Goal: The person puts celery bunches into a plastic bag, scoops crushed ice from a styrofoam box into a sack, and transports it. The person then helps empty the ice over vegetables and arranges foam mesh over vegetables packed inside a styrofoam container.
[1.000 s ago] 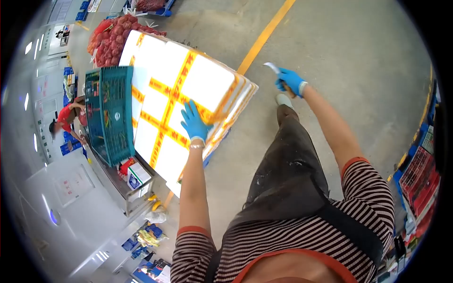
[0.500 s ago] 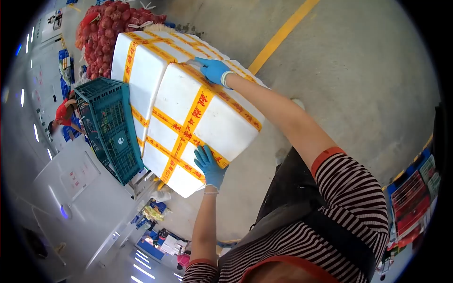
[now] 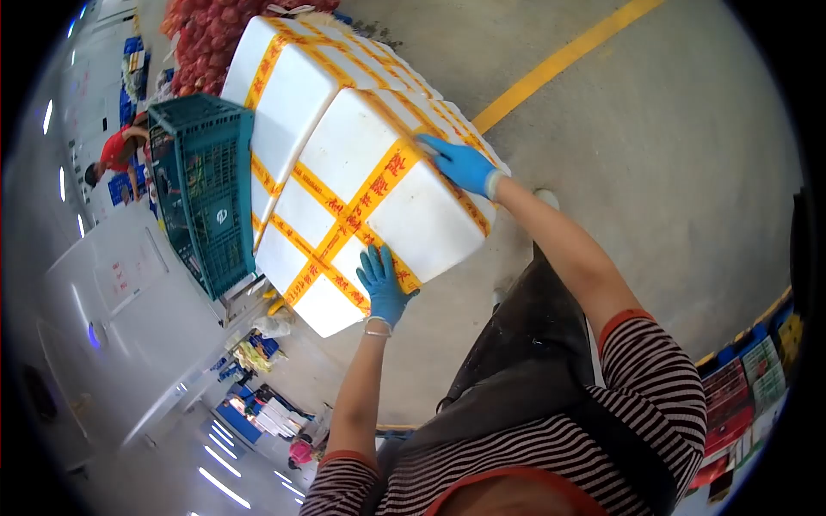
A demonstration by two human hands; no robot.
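Observation:
A white foam box (image 3: 353, 163) is bound with yellow tape that carries red printed characters. My left hand (image 3: 385, 288), in a blue glove, lies against the box's near face with fingers spread. Across the taped edge on the right, my right hand (image 3: 465, 166), also blue-gloved, rests with its fingers stretched out. Neither hand is wrapped around anything. Pressed up behind this box is another white foam box (image 3: 288, 90) with the same tape; its lower part is partly hidden.
A dark green plastic crate (image 3: 211, 193) stands left of the boxes, with red net sacks of onions (image 3: 211, 43) behind. A person in red (image 3: 120, 150) is farther left, near a white vehicle (image 3: 138, 318). A yellow line (image 3: 568, 64) crosses the concrete floor.
My right hand has slid back along the box's top edge toward me, away from the seam between the boxes. My left hand stays on the near face. The whole view has shifted slightly.

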